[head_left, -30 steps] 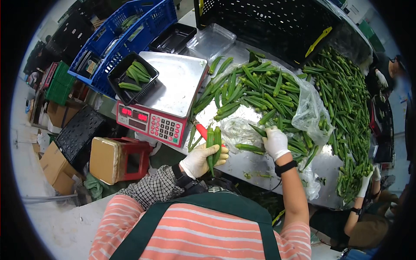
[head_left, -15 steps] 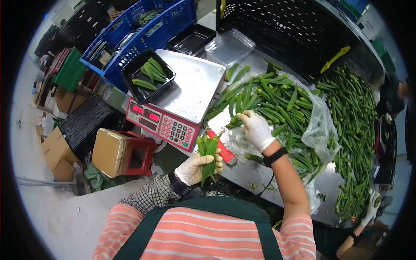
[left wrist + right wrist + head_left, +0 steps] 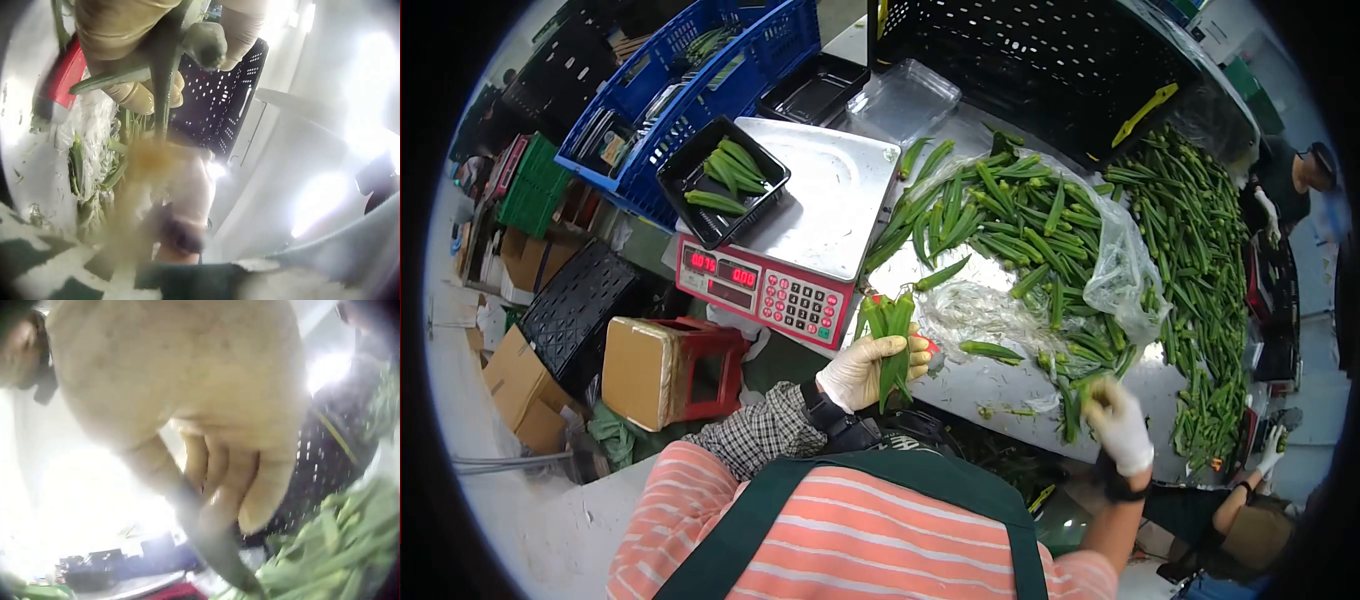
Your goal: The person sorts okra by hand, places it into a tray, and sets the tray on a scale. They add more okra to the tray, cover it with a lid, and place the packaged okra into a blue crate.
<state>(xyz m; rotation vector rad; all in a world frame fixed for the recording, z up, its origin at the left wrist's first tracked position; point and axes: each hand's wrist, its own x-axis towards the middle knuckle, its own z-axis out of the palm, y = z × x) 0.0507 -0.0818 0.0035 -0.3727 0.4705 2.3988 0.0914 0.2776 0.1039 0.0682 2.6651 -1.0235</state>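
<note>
My gloved left hand (image 3: 863,372) grips several green okra pods (image 3: 890,345) upright in front of the scale. In the left wrist view, a pod's blunt end (image 3: 205,45) shows close up between the gloved fingers. My right hand (image 3: 1122,432), gloved and blurred by motion, is at the near edge of the okra pile (image 3: 1040,225). Between its thumb and fingers it pinches a dark green okra pod (image 3: 219,553), seen in the right wrist view. A red tool (image 3: 933,350) lies mostly hidden behind the left hand.
A red-and-silver scale (image 3: 810,200) carries a black tray (image 3: 718,232) holding several pods. Clear plastic film (image 3: 1122,265) lies over part of the pile. Behind stand a blue crate (image 3: 690,120) and a black crate (image 3: 1020,70). Another worker's gloved hand (image 3: 1272,450) is at the right.
My right hand first moved left over the pile, then swung right and back toward my body. The left hand keeps its grip on the pods near the scale.
</note>
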